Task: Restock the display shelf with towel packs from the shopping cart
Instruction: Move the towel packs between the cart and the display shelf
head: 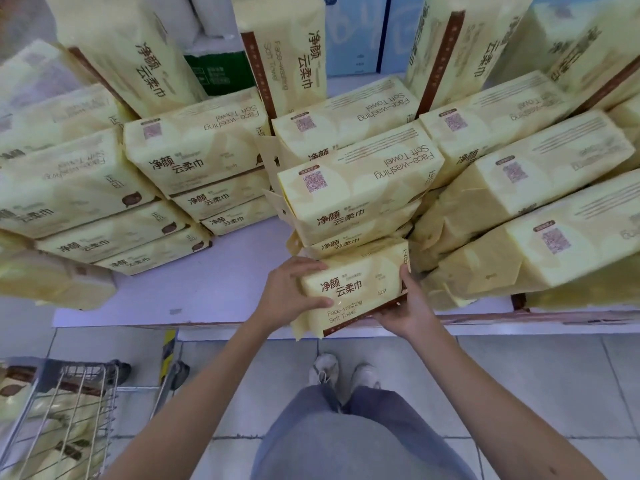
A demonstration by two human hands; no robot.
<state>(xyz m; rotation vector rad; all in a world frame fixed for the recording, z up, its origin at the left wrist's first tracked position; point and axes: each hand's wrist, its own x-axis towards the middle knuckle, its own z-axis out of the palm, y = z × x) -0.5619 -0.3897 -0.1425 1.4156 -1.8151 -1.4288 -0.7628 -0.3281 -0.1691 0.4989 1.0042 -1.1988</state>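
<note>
Right then, you had both hands on one pack (349,289) at the front edge of the shelf (221,271), below the middle stack (356,195). Your left hand (289,294) clasped its left end, thumb across the printed front and fingers curled over the top. Your right hand (408,306) cupped the right end from beneath, thumb up along the side. The pack lay with its long axis running left to right, the right end a little higher and farther back, and its printed face turned toward you, the lettering reading upright. Its top touched the pack above it in the stack; whether its base rested on the shelf you could not tell from this angle.

The shelf carried many like packs: flat stacks at left (79,195) and centre-left (204,157), slanted ones at right (540,216), and upright packs (291,46) along the back. A bare strip of shelf lay in front of the left stacks.

The cart (65,410) stood at your lower left, well apart from the pack, with more yellow packs (59,403) showing through its wire.
</note>
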